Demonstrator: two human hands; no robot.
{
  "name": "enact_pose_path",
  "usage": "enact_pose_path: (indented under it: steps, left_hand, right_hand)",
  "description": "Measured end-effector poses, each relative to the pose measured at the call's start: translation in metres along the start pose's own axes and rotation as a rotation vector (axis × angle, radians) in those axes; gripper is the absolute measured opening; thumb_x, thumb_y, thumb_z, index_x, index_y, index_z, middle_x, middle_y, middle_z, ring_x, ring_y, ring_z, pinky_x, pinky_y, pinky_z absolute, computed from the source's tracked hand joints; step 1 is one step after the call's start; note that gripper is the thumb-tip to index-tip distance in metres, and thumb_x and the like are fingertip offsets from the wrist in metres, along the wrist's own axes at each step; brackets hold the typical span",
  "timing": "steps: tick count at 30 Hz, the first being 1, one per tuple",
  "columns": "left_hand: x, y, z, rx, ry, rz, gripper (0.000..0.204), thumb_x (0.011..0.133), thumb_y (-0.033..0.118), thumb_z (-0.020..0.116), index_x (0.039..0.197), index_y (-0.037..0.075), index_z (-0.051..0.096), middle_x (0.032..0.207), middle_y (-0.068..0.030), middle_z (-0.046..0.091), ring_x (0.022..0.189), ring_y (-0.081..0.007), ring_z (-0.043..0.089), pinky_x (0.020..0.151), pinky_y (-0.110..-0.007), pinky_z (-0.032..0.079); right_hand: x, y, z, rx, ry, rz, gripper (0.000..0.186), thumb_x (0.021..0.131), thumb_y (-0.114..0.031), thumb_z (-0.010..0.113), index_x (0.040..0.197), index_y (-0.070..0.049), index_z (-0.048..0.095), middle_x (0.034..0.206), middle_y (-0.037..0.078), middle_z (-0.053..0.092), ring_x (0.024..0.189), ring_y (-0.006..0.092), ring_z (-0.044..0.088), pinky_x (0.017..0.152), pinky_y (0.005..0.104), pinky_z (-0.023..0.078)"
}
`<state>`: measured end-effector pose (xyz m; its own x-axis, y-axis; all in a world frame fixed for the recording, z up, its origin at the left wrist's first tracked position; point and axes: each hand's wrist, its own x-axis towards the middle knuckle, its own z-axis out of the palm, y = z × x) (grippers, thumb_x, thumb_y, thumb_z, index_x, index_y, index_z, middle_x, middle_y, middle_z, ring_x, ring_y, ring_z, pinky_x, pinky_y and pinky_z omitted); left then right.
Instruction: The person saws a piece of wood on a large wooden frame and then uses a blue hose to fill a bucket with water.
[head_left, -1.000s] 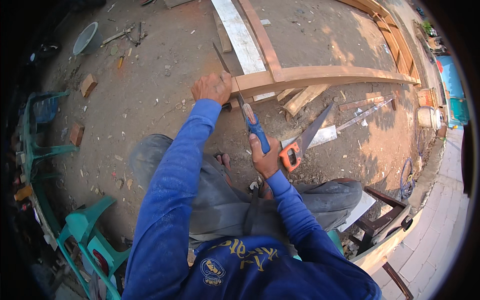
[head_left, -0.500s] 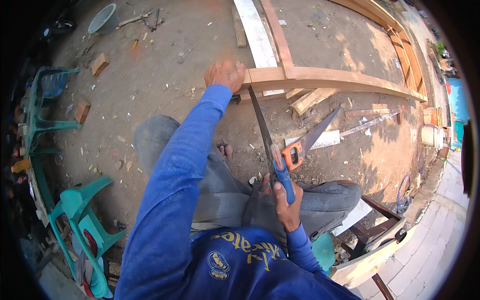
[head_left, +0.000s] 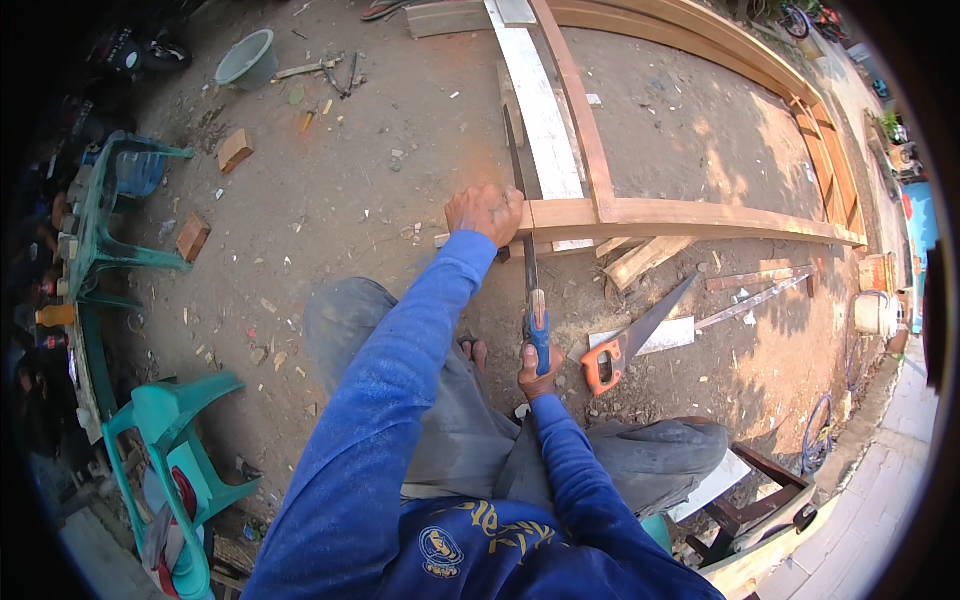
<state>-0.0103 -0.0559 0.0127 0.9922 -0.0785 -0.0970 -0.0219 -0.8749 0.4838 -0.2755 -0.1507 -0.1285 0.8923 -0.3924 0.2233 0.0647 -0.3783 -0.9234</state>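
Note:
My left hand (head_left: 484, 213) is closed over the left end of a long reddish wooden beam (head_left: 700, 217). In my right hand (head_left: 538, 372) is the blue handle of a handsaw (head_left: 532, 275). Its dark blade crosses the beam just right of my left hand, and the tip reaches past the far side. A thin line marks the beam's face close to the blade. On the ground to the right of my right hand lies a second handsaw (head_left: 652, 326) with an orange handle.
A wooden crosspiece (head_left: 577, 100) joins the beam, beside a white board (head_left: 540, 105). Right of the second saw are a metal straightedge (head_left: 755, 298) and wood offcuts. Green plastic chairs (head_left: 165, 420) stand at left, with a grey bucket (head_left: 247, 62) and bricks (head_left: 194, 237) beyond.
My right hand has pushed the saw forward, so the blade now extends well beyond the beam. My left hand stays on the beam end. The whole view has shifted slightly.

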Motion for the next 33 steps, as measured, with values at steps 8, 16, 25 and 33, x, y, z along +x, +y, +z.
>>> enact_pose_path:
  steps: [8,16,25,33]
  left_hand:
    - [-0.009,-0.023,0.009,-0.036,0.158,0.055,0.047,0.090,0.039,0.052,0.087,0.000,0.077,0.091,-0.0294,0.071,0.087,-0.0488,0.070,0.083,-0.055,0.055]
    - [-0.004,0.005,0.006,-0.077,0.030,0.033,0.046,0.091,0.039,0.052,0.083,0.000,0.077,0.086,-0.0287,0.071,0.082,-0.0465,0.071,0.080,-0.053,0.056]
    - [-0.007,-0.013,0.001,-0.098,0.126,0.036,0.046,0.089,0.036,0.054,0.077,-0.003,0.075,0.078,-0.0299,0.069,0.074,-0.0485,0.070,0.074,-0.054,0.057]
    - [-0.002,0.000,-0.001,-0.102,0.088,0.055,0.046,0.088,0.038,0.055,0.080,-0.002,0.076,0.083,-0.0292,0.071,0.080,-0.0478,0.070,0.078,-0.054,0.056]
  right_hand:
    - [0.056,-0.191,-0.070,0.095,-0.219,0.535,0.028,0.097,-0.023,0.063,0.082,0.001,0.059,0.064,0.001,0.050,0.061,0.0094,0.045,0.055,0.0328,0.039]
    - [-0.019,-0.246,-0.148,-0.049,-0.198,0.472,0.031,0.096,-0.026,0.060,0.086,0.003,0.066,0.061,0.001,0.053,0.058,0.0070,0.050,0.054,0.0280,0.040]
    - [0.036,-0.095,-0.029,0.054,-0.061,0.312,0.033,0.096,-0.023,0.062,0.070,-0.004,0.054,0.058,0.001,0.047,0.054,0.0104,0.044,0.051,0.0342,0.034]
    - [0.036,-0.104,-0.039,0.068,-0.045,0.321,0.036,0.096,-0.026,0.063,0.070,-0.002,0.056,0.061,0.002,0.051,0.057,0.0102,0.046,0.052,0.0350,0.037]
